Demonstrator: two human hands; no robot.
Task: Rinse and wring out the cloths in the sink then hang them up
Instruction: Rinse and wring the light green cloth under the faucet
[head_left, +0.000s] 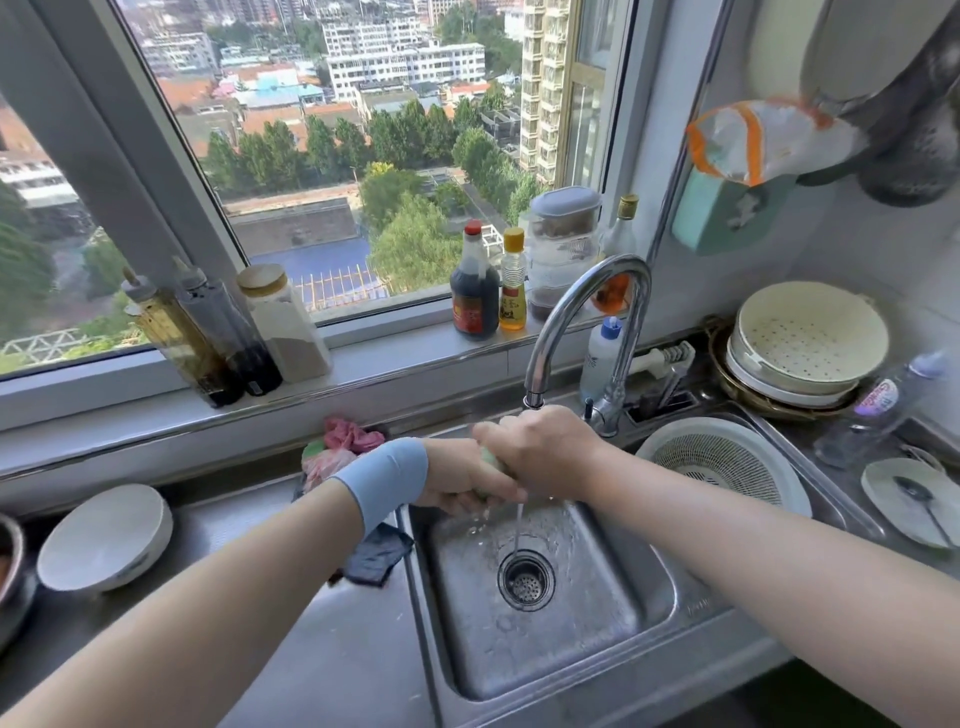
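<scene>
Both hands meet over the steel sink (582, 654), just under the faucet (587, 317). My left hand (462, 478), with a light blue wristband, and my right hand (540, 452) are closed together on a pale green cloth (491, 460), mostly hidden between them. A thin stream of water runs from the hands down to the drain (525, 579). A pink cloth (345, 436) lies bunched on the counter behind my left wrist. A dark cloth (376, 556) lies at the sink's left rim, partly under my forearm.
A white bowl (106, 535) sits on the left counter. A white colander (722, 457) fills the right basin, with stacked strainers (810, 338) behind it. Bottles and jars line the windowsill (389, 332). A plate with a spoon (909, 499) lies far right.
</scene>
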